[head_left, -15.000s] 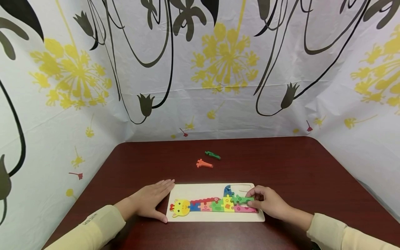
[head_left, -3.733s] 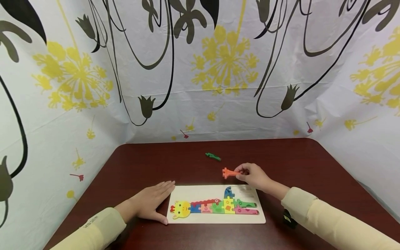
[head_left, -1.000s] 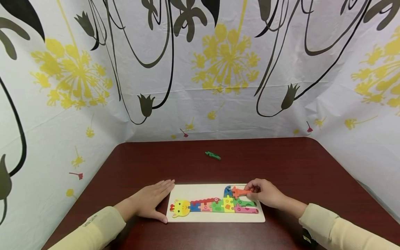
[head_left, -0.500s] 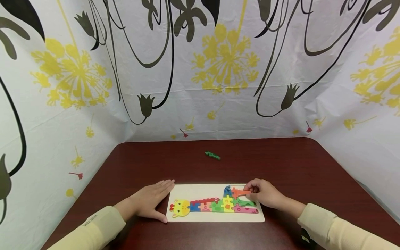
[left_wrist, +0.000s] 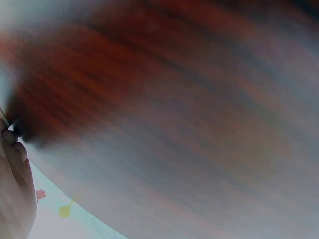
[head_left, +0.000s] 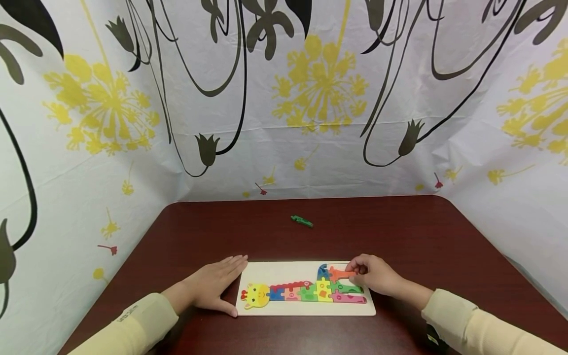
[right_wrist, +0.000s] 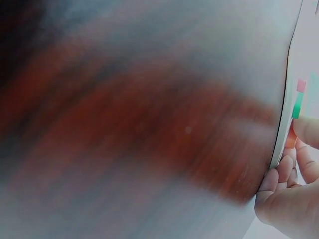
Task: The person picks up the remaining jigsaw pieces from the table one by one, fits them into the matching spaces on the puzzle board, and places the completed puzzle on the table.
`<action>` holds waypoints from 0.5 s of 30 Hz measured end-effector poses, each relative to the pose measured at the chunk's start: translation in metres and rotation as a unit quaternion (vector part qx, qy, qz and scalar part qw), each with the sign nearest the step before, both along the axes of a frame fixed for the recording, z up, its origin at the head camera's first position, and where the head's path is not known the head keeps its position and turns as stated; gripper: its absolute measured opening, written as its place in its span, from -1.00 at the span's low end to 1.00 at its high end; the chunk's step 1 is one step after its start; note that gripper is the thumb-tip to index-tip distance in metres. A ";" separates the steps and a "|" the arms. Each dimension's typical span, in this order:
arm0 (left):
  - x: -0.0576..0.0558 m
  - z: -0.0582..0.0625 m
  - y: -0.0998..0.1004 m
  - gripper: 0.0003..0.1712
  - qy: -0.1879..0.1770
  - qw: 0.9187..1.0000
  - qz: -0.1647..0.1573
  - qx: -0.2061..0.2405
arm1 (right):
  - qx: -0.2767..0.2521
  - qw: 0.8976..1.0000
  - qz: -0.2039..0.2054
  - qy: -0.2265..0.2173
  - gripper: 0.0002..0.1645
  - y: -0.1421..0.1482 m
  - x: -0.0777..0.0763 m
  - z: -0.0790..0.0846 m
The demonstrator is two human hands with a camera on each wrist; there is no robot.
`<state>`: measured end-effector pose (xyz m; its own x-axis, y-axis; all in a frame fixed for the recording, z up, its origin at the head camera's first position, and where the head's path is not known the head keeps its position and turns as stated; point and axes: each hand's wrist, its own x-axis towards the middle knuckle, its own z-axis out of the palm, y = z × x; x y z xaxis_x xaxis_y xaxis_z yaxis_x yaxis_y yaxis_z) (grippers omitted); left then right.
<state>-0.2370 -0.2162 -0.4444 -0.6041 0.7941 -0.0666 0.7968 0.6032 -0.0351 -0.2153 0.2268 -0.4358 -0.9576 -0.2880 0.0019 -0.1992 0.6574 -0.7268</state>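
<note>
A pale wooden puzzle board (head_left: 284,309) lies flat on the table, bearing a giraffe of coloured pieces with a yellow head (head_left: 257,296) at its left. Against the board's left edge rests my left hand (head_left: 216,286), fingers straight. At the upper right of the board my right hand (head_left: 379,276) pinches the orange puzzle piece (head_left: 339,273) between thumb and fingers. That piece touches the blue piece (head_left: 323,271) and lies above the green leg piece (head_left: 348,287). Fingers hide its right end. In the right wrist view, the orange piece (right_wrist: 290,139) shows between the fingertips.
A loose dark green puzzle piece (head_left: 302,221) lies on the dark red-brown table (head_left: 222,231) beyond the board. Patterned white cloth (head_left: 266,113) hangs round the back and sides of the table.
Since several seconds ago, the right hand has brought the orange piece from the table to the board's upper right. Over the last second it has settled slightly lower. The left hand stays put.
</note>
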 end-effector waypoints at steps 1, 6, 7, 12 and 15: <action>0.000 0.000 0.000 0.35 -0.001 1.000 0.001 0.000 | 0.002 1.000 0.001 0.000 -0.86 0.000 0.000 0.000; 0.000 -0.001 0.000 0.35 -0.008 1.000 0.003 0.001 | 0.002 1.000 -0.001 -0.005 -0.85 0.001 0.000 -0.001; 0.000 -0.001 0.000 0.35 -0.007 1.000 0.003 0.001 | 0.002 1.000 0.000 -0.005 -0.85 0.001 0.000 0.000; -0.001 -0.002 -0.001 0.35 -0.002 1.000 0.000 -0.002 | 0.001 1.000 0.000 -0.005 -0.86 0.002 -0.002 -0.002; -0.001 -0.002 -0.001 0.34 -0.001 1.000 -0.002 0.000 | 0.002 1.000 0.002 -0.002 -0.86 0.002 -0.003 -0.003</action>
